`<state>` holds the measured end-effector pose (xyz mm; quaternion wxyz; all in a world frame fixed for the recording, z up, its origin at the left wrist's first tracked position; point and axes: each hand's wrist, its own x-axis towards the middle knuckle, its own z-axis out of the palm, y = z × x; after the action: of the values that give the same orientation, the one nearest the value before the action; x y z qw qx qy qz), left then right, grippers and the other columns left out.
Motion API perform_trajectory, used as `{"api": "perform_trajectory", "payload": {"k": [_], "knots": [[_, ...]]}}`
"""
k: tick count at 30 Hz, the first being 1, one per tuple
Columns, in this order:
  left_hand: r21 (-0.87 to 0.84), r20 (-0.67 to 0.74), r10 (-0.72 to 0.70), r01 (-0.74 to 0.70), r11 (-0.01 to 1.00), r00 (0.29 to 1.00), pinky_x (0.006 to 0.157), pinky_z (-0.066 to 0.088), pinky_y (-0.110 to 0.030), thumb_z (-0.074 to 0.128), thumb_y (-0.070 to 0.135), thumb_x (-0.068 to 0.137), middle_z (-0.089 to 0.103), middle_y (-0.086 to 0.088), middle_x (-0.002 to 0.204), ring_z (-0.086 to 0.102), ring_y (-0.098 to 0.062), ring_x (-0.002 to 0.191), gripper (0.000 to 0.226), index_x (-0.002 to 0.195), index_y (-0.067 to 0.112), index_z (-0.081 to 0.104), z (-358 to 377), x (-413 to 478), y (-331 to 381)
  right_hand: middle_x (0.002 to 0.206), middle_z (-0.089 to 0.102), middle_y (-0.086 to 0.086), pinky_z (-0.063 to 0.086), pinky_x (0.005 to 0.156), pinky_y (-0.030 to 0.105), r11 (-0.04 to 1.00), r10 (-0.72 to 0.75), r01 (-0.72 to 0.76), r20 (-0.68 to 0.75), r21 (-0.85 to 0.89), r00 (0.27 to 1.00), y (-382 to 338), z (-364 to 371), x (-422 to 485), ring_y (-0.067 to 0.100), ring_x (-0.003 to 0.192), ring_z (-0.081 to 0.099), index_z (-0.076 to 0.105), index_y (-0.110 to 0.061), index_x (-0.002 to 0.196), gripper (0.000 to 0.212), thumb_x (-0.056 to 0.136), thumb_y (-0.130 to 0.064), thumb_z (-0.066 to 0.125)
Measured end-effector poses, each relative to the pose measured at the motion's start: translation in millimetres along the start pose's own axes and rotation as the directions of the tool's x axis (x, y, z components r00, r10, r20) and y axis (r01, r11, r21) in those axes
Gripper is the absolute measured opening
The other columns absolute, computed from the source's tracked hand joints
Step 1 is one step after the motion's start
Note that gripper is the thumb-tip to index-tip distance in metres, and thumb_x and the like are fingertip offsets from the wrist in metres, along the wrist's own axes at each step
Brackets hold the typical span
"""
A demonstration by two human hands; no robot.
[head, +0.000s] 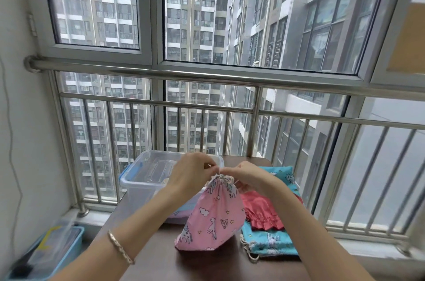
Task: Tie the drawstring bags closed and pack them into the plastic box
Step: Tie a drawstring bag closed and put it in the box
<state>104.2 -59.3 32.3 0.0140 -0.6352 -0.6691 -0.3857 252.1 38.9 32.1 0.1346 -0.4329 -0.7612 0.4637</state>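
Blue bin (57,248): far left of the pink bag (213,216), on the floor below the worktop (161,257); its contents are blurred.
Bracelet (120,247): on the left wrist, left of the pink bag and nearer the camera.
Plastic box (142,179): clear, lidless, with a blue clasp, on the worktop left of and behind the pink bag. The left forearm crosses its near wall and the pink bag hides its near right corner.
Left hand (190,174): above and left of the pink bag's neck, fingers (208,165) curled and pinching the drawstring (220,173).
Pink bag: upright on the worktop, its printed cloth flaring to a wide base and its neck gathered tight.
Right hand (248,177): above and right of the pink bag's neck, fingers (230,171) curled and pinching the other end of the drawstring.
Red bag (262,211): flat, just right of the pink bag, partly covered by the right forearm.
Teal bags (269,241): right of the pink bag, lying under the red bag, with loose cords at the near edge.
Railing (207,75): steel bars behind the pink bag, before the window (230,16).
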Motion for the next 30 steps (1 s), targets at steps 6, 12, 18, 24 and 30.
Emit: {"api": "perform_trajectory", "payload": {"k": [6,12,18,24,30], "knots": [[-0.294,0.030,0.078,-0.066,0.954,0.997,0.083,0.055,-0.020,0.067,0.011,0.088,0.075,0.001,0.096,0.069,-0.004,0.087,0.017,0.103,0.012,0.075,10.6,-5.1,-1.1,0.057,0.052,-0.002,0.039,0.047,0.015,0.987,-0.121,0.113,0.066,0.111,0.990,-0.5,-4.4,1.4,0.004,0.046,0.046,0.068,-0.007,0.072,0.020,0.090,-0.016,0.066],[-0.475,0.196,-0.003,0.097,0.874,0.981,0.084,0.058,-0.032,0.069,0.013,0.086,0.076,-0.003,0.093,0.072,-0.014,0.084,0.019,0.105,0.014,0.073,13.5,3.9,-12.4,0.085,0.065,0.013,0.046,0.071,0.024,0.980,-0.144,0.132,0.074,0.150,0.987,1.0,-7.7,0.6,0.018,0.073,0.056,0.072,0.003,0.098,0.024,0.089,-0.019,0.068],[-0.677,0.376,-0.197,0.414,0.609,0.905,0.071,0.058,-0.026,0.079,0.013,0.076,0.075,-0.013,0.085,0.069,-0.017,0.073,0.017,0.093,0.009,0.076,7.6,5.6,-8.9,0.093,0.067,0.015,0.045,0.091,0.039,0.936,-0.170,0.148,0.042,0.319,0.985,5.2,-9.4,0.9,0.025,0.089,0.060,0.069,-0.002,0.095,0.017,0.081,-0.010,0.074],[-0.694,0.492,-0.237,0.542,0.473,0.838,0.070,0.059,-0.028,0.073,-0.005,0.078,0.071,-0.013,0.081,0.068,-0.018,0.069,0.028,0.105,0.000,0.067,4.9,9.9,-9.9,0.082,0.070,0.005,0.053,0.074,0.022,0.929,-0.275,0.274,-0.030,0.250,0.961,2.6,-7.2,-5.8,0.012,0.074,0.066,0.067,-0.003,0.098,0.020,0.079,0.003,0.070],[-0.584,0.479,-0.200,0.481,0.653,0.854,0.073,0.057,-0.029,0.073,-0.003,0.075,0.067,-0.014,0.082,0.064,-0.016,0.065,0.041,0.111,0.008,0.058,4.0,13.3,-6.0,0.070,0.070,-0.001,0.050,0.063,0.015,0.921,-0.386,0.380,-0.082,-0.081,0.919,1.4,-1.6,-9.4,0.001,0.062,0.064,0.074,-0.008,0.082,0.007,0.082,-0.006,0.068]]}}
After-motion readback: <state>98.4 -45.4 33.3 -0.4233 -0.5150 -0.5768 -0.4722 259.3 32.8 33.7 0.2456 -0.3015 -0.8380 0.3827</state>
